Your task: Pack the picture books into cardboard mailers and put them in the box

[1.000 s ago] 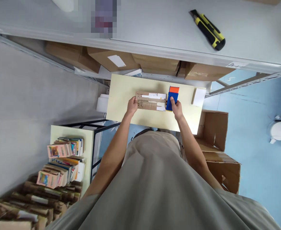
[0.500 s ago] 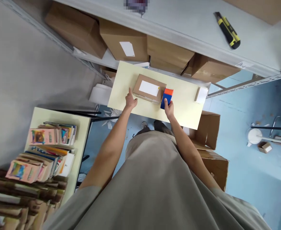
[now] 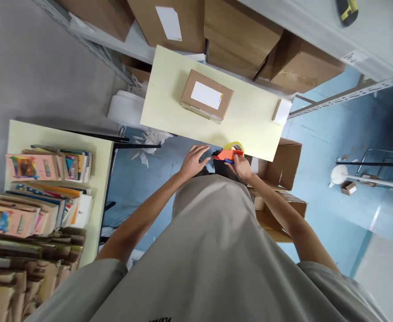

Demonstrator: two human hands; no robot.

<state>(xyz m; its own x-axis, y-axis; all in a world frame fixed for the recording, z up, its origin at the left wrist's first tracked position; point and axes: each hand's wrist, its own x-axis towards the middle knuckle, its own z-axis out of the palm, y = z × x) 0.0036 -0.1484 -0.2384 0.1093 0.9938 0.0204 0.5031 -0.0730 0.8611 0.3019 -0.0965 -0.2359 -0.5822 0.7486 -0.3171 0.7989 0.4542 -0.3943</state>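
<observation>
My right hand [image 3: 242,166] grips an orange and blue tape dispenser [image 3: 228,154] with a roll of yellow tape [image 3: 235,146] on it. It is close to my body, at the near edge of the pale yellow table [image 3: 250,130]. To its left my left hand [image 3: 195,160] hovers with fingers spread and nothing in it, a little apart from the dispenser. A closed brown cardboard box [image 3: 226,95] with a white label [image 3: 206,95] on top lies on the table, and neither hand touches it.
A small white box [image 3: 281,111] stands at the table's right end. Beyond are shelved cartons [image 3: 243,31] and a cutter [image 3: 348,12]. Books [image 3: 48,163] fill a side table at left. Open cartons [image 3: 288,163] stand on the floor at right.
Both hands have drawn back from the box toward my body. The dispenser came along in my right hand and turned, showing its tape roll. My left hand's pointing finger has given way to spread fingers.
</observation>
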